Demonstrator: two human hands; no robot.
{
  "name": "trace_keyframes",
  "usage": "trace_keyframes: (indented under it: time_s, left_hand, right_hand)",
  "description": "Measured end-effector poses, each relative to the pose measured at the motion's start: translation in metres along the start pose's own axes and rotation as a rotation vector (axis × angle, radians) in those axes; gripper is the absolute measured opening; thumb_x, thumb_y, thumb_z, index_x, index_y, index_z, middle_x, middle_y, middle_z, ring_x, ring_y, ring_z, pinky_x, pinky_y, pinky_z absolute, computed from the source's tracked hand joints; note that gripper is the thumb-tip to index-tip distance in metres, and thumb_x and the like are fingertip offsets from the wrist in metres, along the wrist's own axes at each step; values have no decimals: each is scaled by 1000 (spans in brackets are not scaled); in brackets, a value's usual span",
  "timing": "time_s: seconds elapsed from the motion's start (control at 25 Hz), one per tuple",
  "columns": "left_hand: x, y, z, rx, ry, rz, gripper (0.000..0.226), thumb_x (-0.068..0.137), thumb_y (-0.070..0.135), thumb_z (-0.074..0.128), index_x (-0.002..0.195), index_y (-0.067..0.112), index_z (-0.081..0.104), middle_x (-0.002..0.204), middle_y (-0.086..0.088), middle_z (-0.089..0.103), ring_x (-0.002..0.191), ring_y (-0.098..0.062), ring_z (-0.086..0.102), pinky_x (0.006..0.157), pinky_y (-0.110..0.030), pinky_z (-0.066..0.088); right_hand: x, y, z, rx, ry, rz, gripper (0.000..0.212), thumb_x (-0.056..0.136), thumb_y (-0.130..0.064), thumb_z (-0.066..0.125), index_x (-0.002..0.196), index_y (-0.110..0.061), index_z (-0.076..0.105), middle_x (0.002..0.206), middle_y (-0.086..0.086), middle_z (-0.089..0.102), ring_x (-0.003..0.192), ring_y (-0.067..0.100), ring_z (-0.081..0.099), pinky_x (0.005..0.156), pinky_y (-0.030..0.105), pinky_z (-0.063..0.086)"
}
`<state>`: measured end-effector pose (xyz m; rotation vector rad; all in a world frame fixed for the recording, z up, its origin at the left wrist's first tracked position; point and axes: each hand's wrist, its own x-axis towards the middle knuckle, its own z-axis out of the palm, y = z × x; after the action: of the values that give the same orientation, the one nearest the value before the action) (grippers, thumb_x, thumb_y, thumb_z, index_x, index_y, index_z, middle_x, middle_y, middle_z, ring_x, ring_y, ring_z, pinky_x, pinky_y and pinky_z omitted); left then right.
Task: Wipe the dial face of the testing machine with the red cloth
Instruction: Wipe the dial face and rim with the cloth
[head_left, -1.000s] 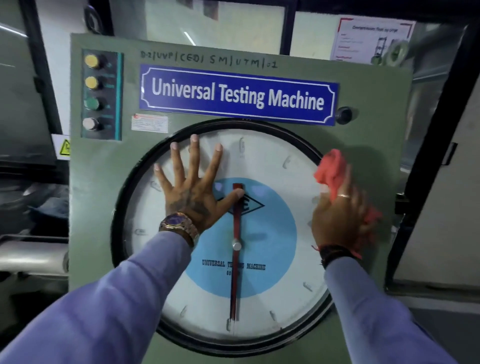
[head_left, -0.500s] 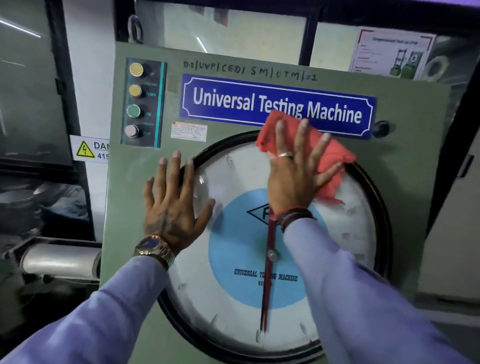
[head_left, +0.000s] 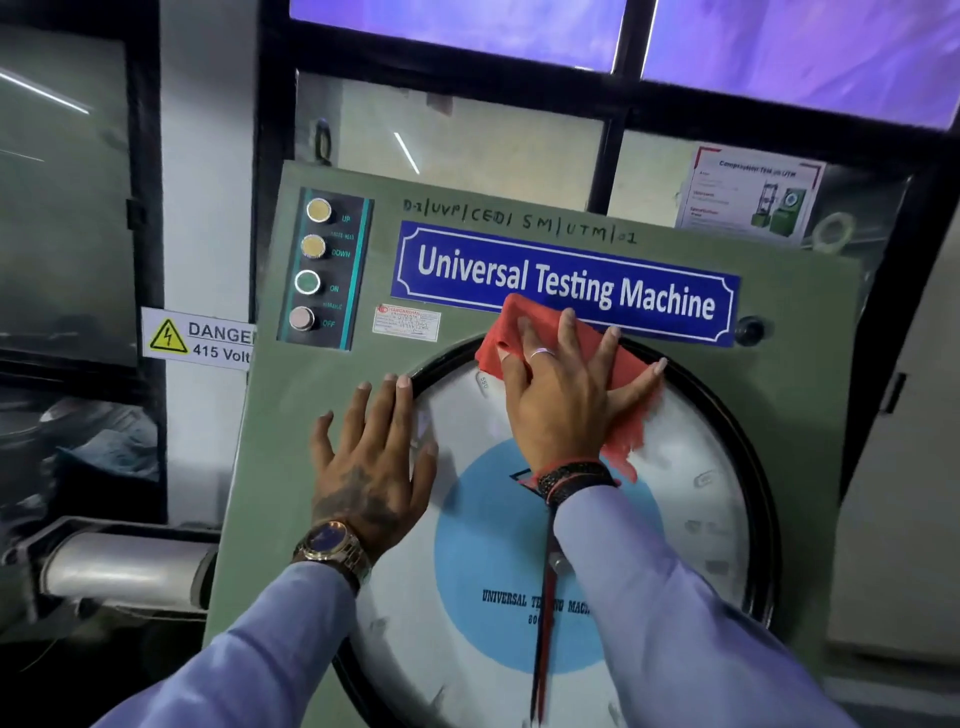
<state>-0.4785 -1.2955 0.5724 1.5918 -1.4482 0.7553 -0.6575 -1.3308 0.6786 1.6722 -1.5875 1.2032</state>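
The round white dial face with a blue centre and a red pointer sits in a black rim on the green testing machine. My right hand presses the red cloth flat against the top of the dial, fingers spread; the cloth overlaps the rim and touches the blue nameplate. My left hand lies flat with fingers apart on the dial's left rim and the green panel, holding nothing. My right sleeve hides part of the dial's lower right.
A button column marked UP, DOWN, ON, OFF stands at the panel's upper left. A small black knob sits right of the nameplate. A danger sign is on the wall at left, a metal roller below it.
My right hand swept the red cloth from the dial's right edge up to its top. My left hand slid from the dial face leftward onto the rim. The view tilted upward.
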Motion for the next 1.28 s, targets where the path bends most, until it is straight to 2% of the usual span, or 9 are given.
trace_keyframes:
  time_s: [0.12,0.24,0.4,0.64,0.76,0.92,1.0,1.12,1.28]
  left_hand:
    - [3,-4,-10,-6,-19,29,72,102,49,47,164,13,44,165,-8,52,152,-39,47,119,-68,32]
    - [15,-5,-23,-43,-39,16,67,99,50,44,153,12,57,153,-8,62,149,-39,50,119,-65,32]
    - [34,5,-33,-121,-25,-3,66,94,49,41,145,12,61,147,-8,63,143,-37,53,118,-61,33]
    - [38,16,-25,-177,18,68,60,95,45,49,143,11,61,143,-10,64,136,-37,55,115,-60,34]
    - [36,10,-20,-151,44,72,61,93,46,48,142,13,62,141,-10,64,134,-38,56,113,-60,35]
    - [35,6,-16,-118,62,47,63,90,46,50,142,12,62,138,-11,65,131,-39,57,110,-59,36]
    - [36,5,-13,-107,69,37,63,91,45,51,143,13,62,137,-11,64,130,-39,57,110,-59,36]
    - [31,8,-10,-104,59,16,64,94,47,49,146,12,60,138,-12,64,129,-40,57,109,-58,37]
    - [25,4,-8,-89,88,21,69,96,50,45,152,12,55,139,-12,63,128,-40,57,107,-58,38]
  right_hand:
    - [8,-3,-22,136,93,7,27,100,-43,62,103,-24,80,129,9,72,133,40,56,120,67,22]
    - [32,17,-52,432,-24,205,29,106,-29,58,101,-4,72,106,23,75,103,42,70,92,46,51]
    - [63,67,-92,422,-51,669,41,98,-34,63,114,2,72,116,26,76,107,42,74,91,43,59]
    - [51,56,-75,914,169,871,23,91,-11,64,110,-5,76,98,5,77,90,24,73,76,30,52]
    - [31,36,-42,805,162,720,21,102,-21,63,111,-7,76,103,15,80,97,32,75,83,35,56]
    - [-1,39,-2,280,143,120,17,96,-13,71,108,-17,82,113,14,76,109,41,65,92,50,46]
    - [-5,47,4,53,242,89,10,97,-23,72,101,-25,81,117,8,68,112,38,60,93,52,40]
    - [-7,50,10,-9,229,52,21,100,-22,67,116,-28,80,107,9,66,104,37,63,92,51,43]
    - [-3,48,19,142,173,-22,32,97,0,64,127,-5,75,100,17,69,96,44,65,83,52,53]
